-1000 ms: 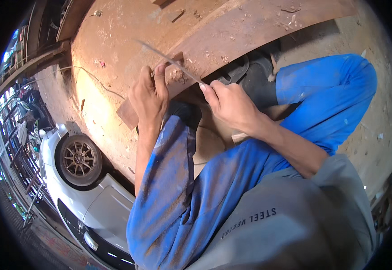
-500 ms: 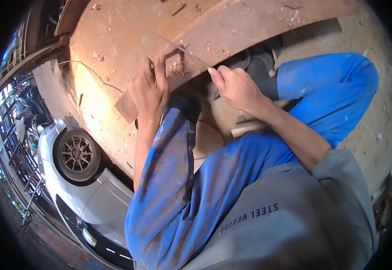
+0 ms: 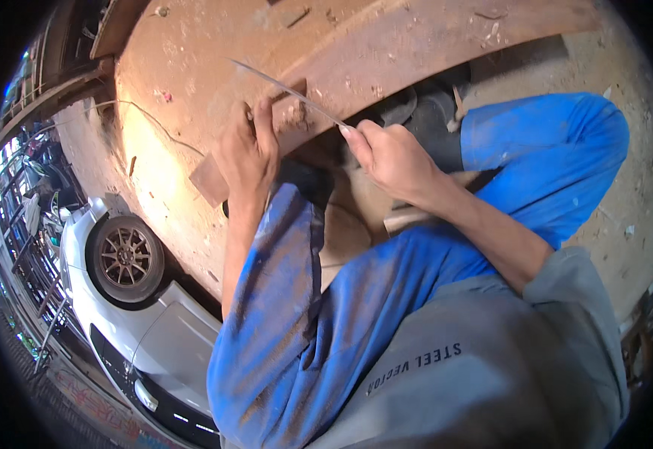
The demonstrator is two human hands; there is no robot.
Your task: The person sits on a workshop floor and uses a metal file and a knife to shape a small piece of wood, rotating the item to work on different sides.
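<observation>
My right hand [image 3: 401,161] is closed round the near end of a long, thin metal tool [image 3: 285,88]. It is narrow like a file or saw blade; its exact kind is unclear. The tool slants up and left above a wooden plank [image 3: 409,52] and passes over a small brown piece of wood [image 3: 293,93]. My left hand [image 3: 248,150] lies over the plank's left end, fingers curled and thumb raised beside the small piece. It seems to grip that piece, though the contact is partly hidden. Small shavings or crumbs lie on the plank by the thumb.
My blue-trousered legs [image 3: 544,142] are folded near the plank. A silver car with a bronze-spoked wheel [image 3: 128,258] stands at the left. A thin cord [image 3: 158,126] runs over the dusty floor [image 3: 192,75], among scattered chips. A wood block [image 3: 401,218] lies between my legs.
My right hand has moved slightly down and left, carrying the metal tool, whose tip reaches farther left. The left hand has shifted slightly, staying at the plank's end.
</observation>
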